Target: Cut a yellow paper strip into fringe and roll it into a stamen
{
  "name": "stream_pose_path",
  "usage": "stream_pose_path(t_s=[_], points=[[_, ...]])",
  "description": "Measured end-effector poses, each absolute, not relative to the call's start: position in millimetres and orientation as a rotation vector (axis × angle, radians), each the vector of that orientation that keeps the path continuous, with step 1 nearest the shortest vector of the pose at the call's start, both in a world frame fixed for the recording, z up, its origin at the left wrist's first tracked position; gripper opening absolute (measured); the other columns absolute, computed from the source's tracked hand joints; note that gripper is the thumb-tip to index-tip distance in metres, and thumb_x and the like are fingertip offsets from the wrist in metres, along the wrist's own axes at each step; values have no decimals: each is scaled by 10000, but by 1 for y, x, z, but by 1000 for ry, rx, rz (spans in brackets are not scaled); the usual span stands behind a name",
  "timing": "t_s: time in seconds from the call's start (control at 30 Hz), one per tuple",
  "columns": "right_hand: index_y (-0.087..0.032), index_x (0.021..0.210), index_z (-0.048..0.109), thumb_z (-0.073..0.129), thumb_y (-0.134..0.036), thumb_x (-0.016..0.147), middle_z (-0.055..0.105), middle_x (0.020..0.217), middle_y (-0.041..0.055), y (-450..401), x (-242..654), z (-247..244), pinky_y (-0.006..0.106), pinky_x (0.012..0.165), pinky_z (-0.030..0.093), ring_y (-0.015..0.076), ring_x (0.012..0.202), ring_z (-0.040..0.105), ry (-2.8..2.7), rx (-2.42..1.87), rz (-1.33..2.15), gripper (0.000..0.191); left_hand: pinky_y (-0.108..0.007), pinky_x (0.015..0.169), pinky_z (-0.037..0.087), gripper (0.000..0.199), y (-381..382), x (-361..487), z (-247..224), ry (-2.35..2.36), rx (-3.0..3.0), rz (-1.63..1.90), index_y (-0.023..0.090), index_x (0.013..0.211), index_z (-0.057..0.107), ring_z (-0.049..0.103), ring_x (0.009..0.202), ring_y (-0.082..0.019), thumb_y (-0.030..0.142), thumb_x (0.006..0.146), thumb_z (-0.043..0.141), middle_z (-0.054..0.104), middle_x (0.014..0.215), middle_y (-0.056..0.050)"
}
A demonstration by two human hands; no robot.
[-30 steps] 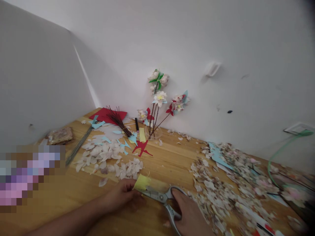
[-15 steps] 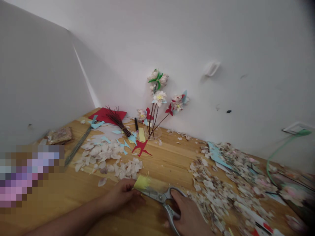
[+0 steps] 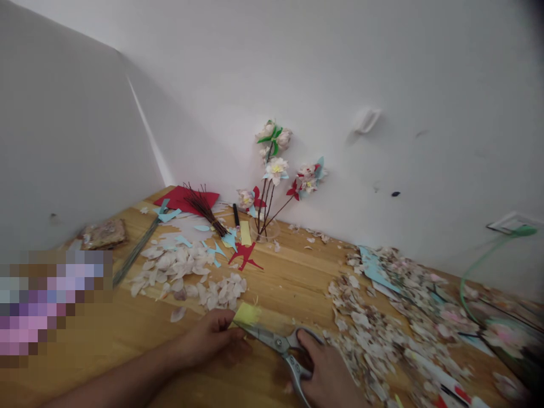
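Observation:
Near the bottom centre, my left hand (image 3: 216, 337) pinches a small yellow paper piece (image 3: 247, 314) with a fringed right end. Silver scissors (image 3: 279, 343) reach in from the right, with their blades along the paper's lower edge by my left fingertips. My right hand (image 3: 325, 365) is wrapped round the scissor handles, thumb through the upper loop. Part of its fingers is hidden under the handles.
Pale petals (image 3: 182, 263) lie left, a larger petal heap (image 3: 369, 334) right. Behind stand handmade flowers (image 3: 276, 168) in a clear holder by the wall. Bundled twigs (image 3: 206, 209), red paper (image 3: 170, 198), a black marker (image 3: 236, 215) and a red cutout (image 3: 244, 256) lie at the back.
The yellow paper and the scissor blades have shifted very slightly to the right. Both hands keep their grips, and the objects on the table look the same.

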State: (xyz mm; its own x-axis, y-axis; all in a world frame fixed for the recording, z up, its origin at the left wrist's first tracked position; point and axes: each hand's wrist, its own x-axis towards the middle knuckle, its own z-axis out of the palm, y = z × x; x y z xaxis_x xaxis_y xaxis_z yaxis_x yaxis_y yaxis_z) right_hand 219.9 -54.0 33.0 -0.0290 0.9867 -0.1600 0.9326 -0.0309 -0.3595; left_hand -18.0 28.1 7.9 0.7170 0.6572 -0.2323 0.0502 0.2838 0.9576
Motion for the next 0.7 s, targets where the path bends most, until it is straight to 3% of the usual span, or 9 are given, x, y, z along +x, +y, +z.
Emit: stream_pose_path(t_s=[0.17,0.43,0.7], points=[[-249,793,528,719,-404,556,677,762,-22,-55,222,33,222,560,334,180,688,591,-2093,-2071,574,341,-267,562,493,312,28,-18,11,684,1224,444,173,851,649,654,817,-232,443,698,615,699,880,-53],[-257,803,527,710,-348,561,674,767,-24,-54,219,40,222,568,351,185,707,599,-2066,-2101,614,316,-273,573,493,311,27,-18,11,685,1233,451,176,860,655,649,809,-231,442,707,608,696,827,-47],[-198,1024,523,741,-354,527,599,1098,87,-53,218,40,301,824,371,253,990,535,-2119,-2109,598,564,-306,597,488,362,31,-17,11,686,1279,470,191,949,666,643,754,-221,450,705,602,699,839,-56]])
